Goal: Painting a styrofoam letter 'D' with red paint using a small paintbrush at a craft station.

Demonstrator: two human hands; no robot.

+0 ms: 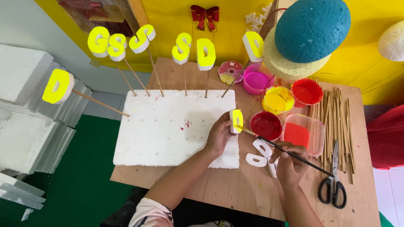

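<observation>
The right hand covers part of the white foam letters beneath it; their count is perhaps three.

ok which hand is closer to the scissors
Right. The right hand, holding the brush, sits just left of the scissors on the table. The left hand is farther left, holding a yellow foam letter over the white foam board.

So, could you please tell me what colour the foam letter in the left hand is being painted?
Bright yellow on its face, white sides: the foam letter in the left hand, head view.
</observation>
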